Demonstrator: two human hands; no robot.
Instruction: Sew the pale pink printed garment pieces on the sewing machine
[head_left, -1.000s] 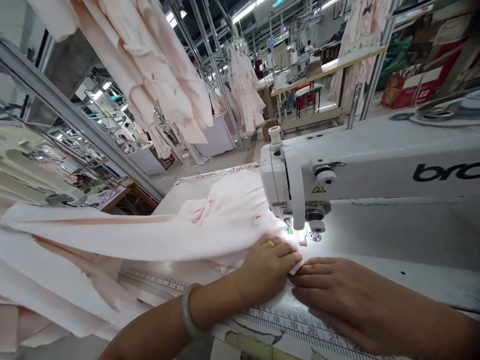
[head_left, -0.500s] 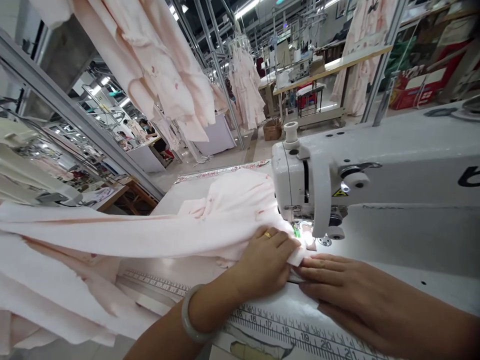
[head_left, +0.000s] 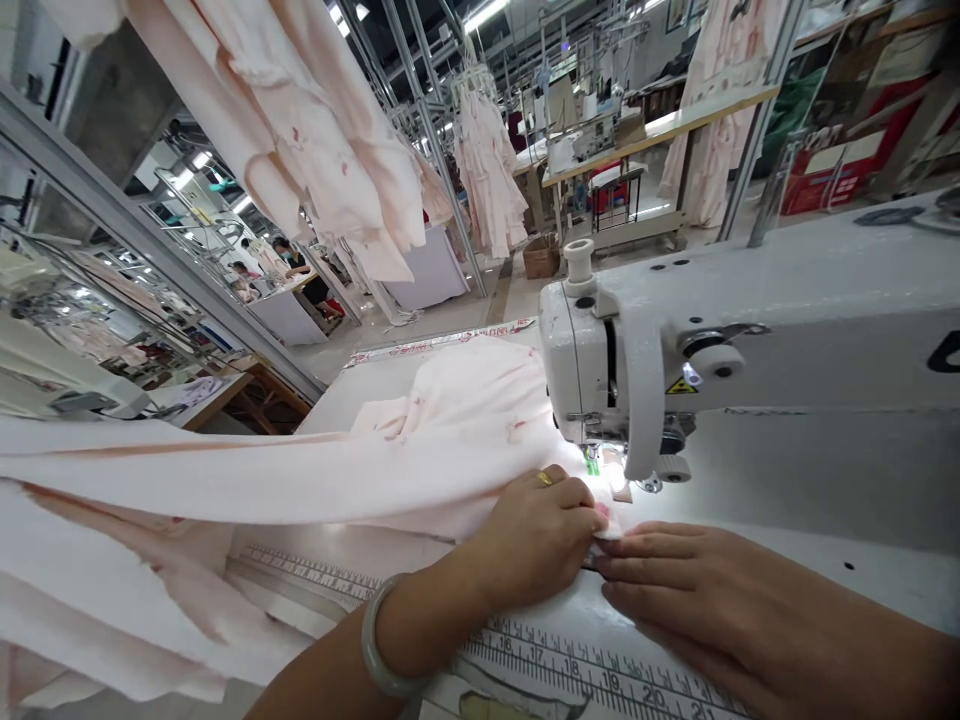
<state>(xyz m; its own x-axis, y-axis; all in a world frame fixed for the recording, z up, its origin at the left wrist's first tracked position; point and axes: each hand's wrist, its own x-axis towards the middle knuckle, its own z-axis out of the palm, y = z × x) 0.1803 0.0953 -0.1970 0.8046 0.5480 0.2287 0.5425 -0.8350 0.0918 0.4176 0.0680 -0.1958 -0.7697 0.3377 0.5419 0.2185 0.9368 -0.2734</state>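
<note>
At the sewing machine (head_left: 637, 370) — bunched pink fabric (head_left: 450, 450), left hand (head_left: 532, 535) pinching it, right hand (head_left: 697, 590) pressed flat.

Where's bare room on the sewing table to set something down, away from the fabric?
The widest patch is the white sewing table right of the sewing machine head, below its arm and above the right hand. A smaller strip lies beyond the pale pink fabric, left of the head. It is crowded just in front of the head, where the left hand presses the bunched fabric.
</note>
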